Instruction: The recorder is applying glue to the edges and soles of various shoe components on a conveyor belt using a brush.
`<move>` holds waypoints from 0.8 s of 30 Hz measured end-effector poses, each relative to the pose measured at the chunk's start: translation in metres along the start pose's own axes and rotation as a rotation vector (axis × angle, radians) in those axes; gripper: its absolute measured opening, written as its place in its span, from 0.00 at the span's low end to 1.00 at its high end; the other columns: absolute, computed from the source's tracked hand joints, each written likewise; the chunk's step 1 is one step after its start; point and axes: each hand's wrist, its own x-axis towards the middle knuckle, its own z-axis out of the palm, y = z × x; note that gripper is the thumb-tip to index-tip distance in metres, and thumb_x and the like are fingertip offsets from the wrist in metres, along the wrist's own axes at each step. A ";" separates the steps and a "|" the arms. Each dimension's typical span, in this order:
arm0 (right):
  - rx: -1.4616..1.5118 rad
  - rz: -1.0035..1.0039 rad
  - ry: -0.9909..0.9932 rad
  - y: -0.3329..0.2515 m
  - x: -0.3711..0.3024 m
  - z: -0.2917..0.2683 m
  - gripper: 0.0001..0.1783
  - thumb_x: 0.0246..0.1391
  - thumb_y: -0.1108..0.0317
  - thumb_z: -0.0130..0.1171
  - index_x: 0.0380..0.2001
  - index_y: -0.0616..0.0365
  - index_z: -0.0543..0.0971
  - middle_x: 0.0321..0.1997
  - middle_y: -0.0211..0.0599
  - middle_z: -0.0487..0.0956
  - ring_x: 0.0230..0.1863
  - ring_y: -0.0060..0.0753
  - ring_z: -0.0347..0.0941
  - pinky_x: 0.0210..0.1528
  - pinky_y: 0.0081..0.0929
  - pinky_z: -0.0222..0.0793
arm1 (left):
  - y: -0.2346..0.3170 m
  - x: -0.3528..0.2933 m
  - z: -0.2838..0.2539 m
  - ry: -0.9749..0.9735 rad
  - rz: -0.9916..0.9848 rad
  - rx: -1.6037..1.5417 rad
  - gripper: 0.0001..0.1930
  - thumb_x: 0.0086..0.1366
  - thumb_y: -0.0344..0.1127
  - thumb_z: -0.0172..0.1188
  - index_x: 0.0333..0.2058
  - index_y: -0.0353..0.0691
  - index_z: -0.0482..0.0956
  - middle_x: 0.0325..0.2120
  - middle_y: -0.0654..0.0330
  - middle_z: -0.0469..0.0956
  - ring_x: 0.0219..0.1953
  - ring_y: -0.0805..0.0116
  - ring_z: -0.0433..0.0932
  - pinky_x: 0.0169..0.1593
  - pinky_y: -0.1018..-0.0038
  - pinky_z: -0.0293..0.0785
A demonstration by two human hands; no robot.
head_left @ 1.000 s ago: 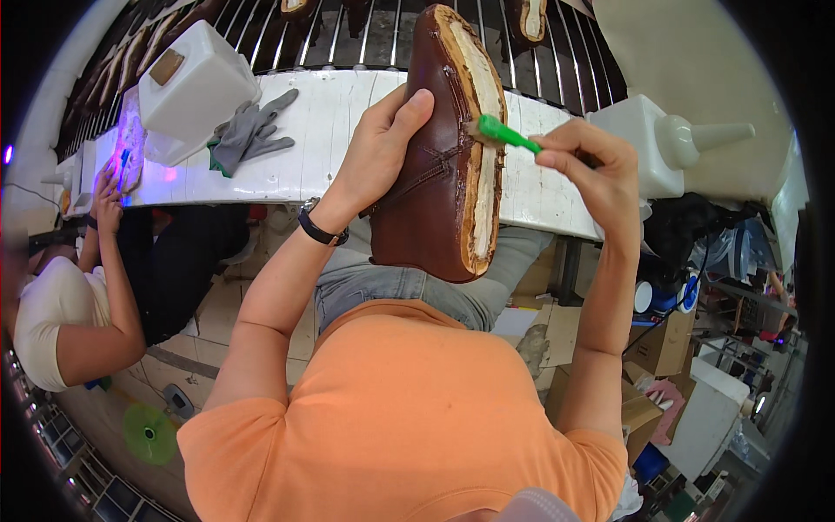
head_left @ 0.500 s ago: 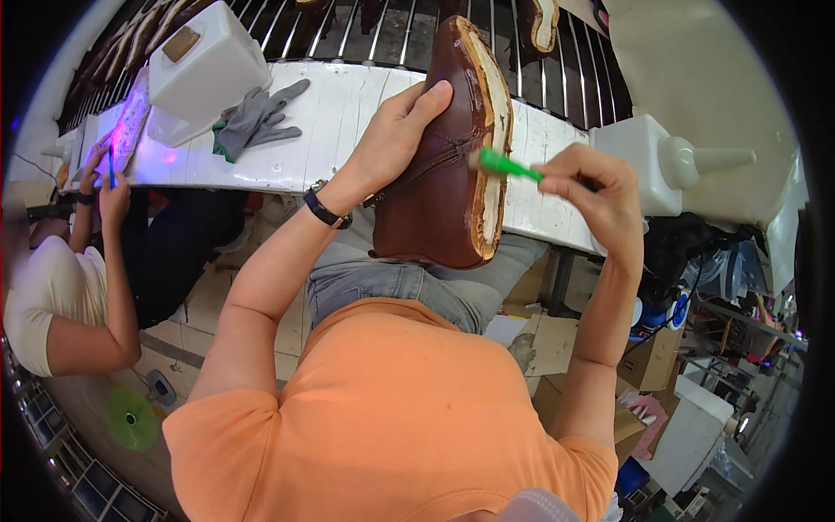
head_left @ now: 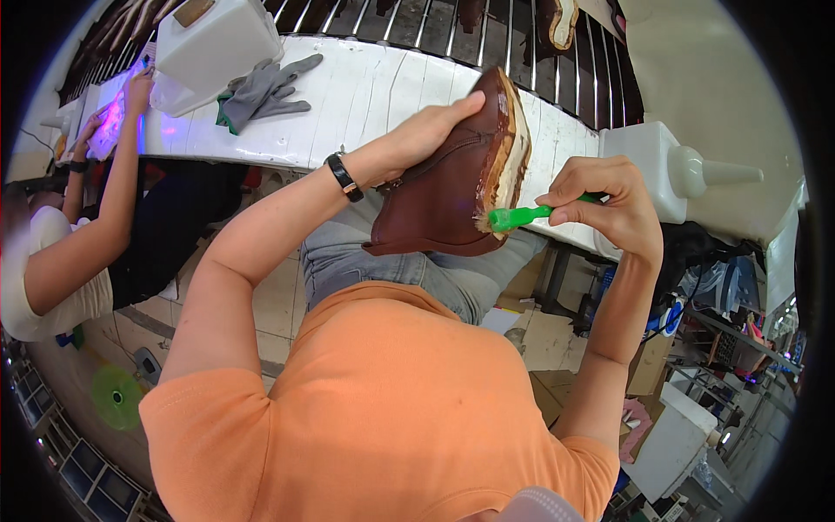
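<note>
My left hand [head_left: 428, 137] grips a dark brown leather boot upper [head_left: 439, 196] by its far end, thumb on top. The boot is tilted on its side above my lap, its pale, soleless underside [head_left: 515, 157] facing right. A zip runs along the leather. Between the thumb and fingers of my right hand [head_left: 600, 198] is a small green-handled brush [head_left: 519, 217]. Its bristles touch the near end of the underside's edge. The far ends of my left fingers are hidden behind the boot.
A white table [head_left: 374, 96] borders a roller conveyor [head_left: 435, 26] carrying more boots. Grey gloves [head_left: 265, 94] and a white plastic container [head_left: 213, 56] lie at left; a white bottle with a spout [head_left: 648, 165] stands at right. Another person's arm [head_left: 117, 187] works at far left.
The brush has moved from the middle of the boot's edge toward its near end. My left hand has turned and lowered the boot slightly. The other person's arms have reached farther forward.
</note>
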 end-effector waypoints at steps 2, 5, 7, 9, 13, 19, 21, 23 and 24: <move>0.006 0.003 -0.034 0.001 0.005 -0.002 0.07 0.38 0.79 0.69 0.25 0.66 0.81 0.25 0.36 0.81 0.30 0.26 0.77 0.34 0.22 0.70 | -0.008 0.002 0.001 -0.042 -0.058 0.021 0.33 0.68 0.62 0.43 0.54 0.36 0.70 0.50 0.57 0.75 0.46 0.73 0.76 0.53 0.76 0.70; 0.042 -0.066 -0.062 0.003 0.012 -0.003 0.08 0.37 0.78 0.70 0.25 0.65 0.82 0.26 0.35 0.81 0.30 0.25 0.76 0.34 0.21 0.69 | -0.025 0.003 0.006 -0.177 -0.195 -0.083 0.33 0.68 0.61 0.43 0.58 0.39 0.67 0.53 0.56 0.72 0.48 0.72 0.76 0.52 0.76 0.71; 0.023 -0.046 -0.079 0.004 0.016 -0.004 0.08 0.37 0.78 0.71 0.25 0.64 0.82 0.25 0.35 0.81 0.29 0.24 0.76 0.34 0.21 0.69 | -0.039 0.001 0.013 -0.234 -0.231 -0.191 0.32 0.69 0.61 0.42 0.58 0.39 0.67 0.52 0.56 0.73 0.47 0.71 0.77 0.49 0.78 0.73; 0.023 -0.074 -0.081 0.005 0.020 -0.005 0.08 0.37 0.78 0.71 0.25 0.64 0.82 0.25 0.34 0.81 0.29 0.24 0.76 0.33 0.21 0.68 | -0.048 0.002 0.021 -0.375 -0.323 -0.400 0.33 0.68 0.64 0.40 0.56 0.41 0.69 0.46 0.54 0.77 0.40 0.69 0.80 0.45 0.76 0.78; 0.052 -0.042 -0.119 0.006 0.027 -0.006 0.08 0.37 0.78 0.71 0.25 0.64 0.83 0.25 0.33 0.80 0.29 0.22 0.75 0.33 0.20 0.68 | -0.060 -0.010 0.030 -0.600 -0.446 -0.507 0.29 0.67 0.63 0.44 0.46 0.41 0.74 0.23 0.57 0.79 0.17 0.65 0.79 0.20 0.72 0.77; 0.090 -0.032 -0.131 0.011 0.038 -0.009 0.10 0.32 0.77 0.73 0.23 0.65 0.82 0.25 0.39 0.81 0.29 0.30 0.78 0.32 0.23 0.71 | -0.056 -0.038 0.036 -0.825 -0.611 -0.791 0.28 0.68 0.52 0.48 0.58 0.35 0.65 0.27 0.49 0.77 0.23 0.63 0.79 0.26 0.73 0.78; 0.082 -0.049 -0.166 0.013 0.040 -0.011 0.10 0.32 0.76 0.73 0.23 0.65 0.82 0.25 0.39 0.81 0.29 0.30 0.78 0.33 0.23 0.71 | -0.053 -0.043 0.038 -0.888 -0.680 -0.900 0.28 0.69 0.49 0.49 0.59 0.35 0.63 0.27 0.48 0.77 0.24 0.62 0.79 0.27 0.73 0.78; 0.074 -0.068 -0.197 0.014 0.042 -0.014 0.10 0.32 0.76 0.73 0.23 0.65 0.82 0.25 0.39 0.81 0.29 0.30 0.78 0.33 0.24 0.71 | -0.052 -0.044 0.038 -1.050 -0.849 -1.055 0.24 0.70 0.44 0.48 0.59 0.35 0.63 0.28 0.47 0.78 0.26 0.63 0.79 0.27 0.73 0.78; 0.094 -0.044 -0.260 0.014 0.042 -0.015 0.09 0.36 0.76 0.72 0.24 0.65 0.82 0.26 0.36 0.82 0.31 0.26 0.78 0.34 0.22 0.70 | -0.052 -0.044 0.038 -1.048 -0.850 -1.041 0.24 0.70 0.44 0.48 0.59 0.35 0.63 0.28 0.47 0.78 0.26 0.63 0.79 0.27 0.73 0.78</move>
